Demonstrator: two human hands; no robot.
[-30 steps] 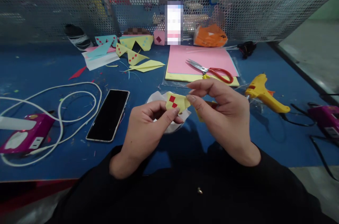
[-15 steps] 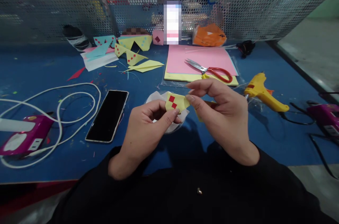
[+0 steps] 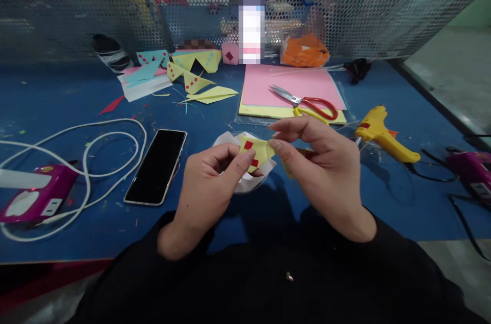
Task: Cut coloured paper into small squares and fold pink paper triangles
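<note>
Phone [image 3: 156,168] lies flat on blue table [image 3: 115,229], L of both hands. L hand [image 3: 213,176] is clamped on yellow paper piece [image 3: 263,152] w/ red squares, thumb on top; it's held up btwn the hands, white paper [image 3: 227,139] behind. Scissors [image 3: 307,101] lie on pink sheet [image 3: 284,77] beyond. R hand [image 3: 324,176] has thumb at piece's R edge, can't tell if pinched; yellow glue gun [image 3: 385,135] to its R.
</note>
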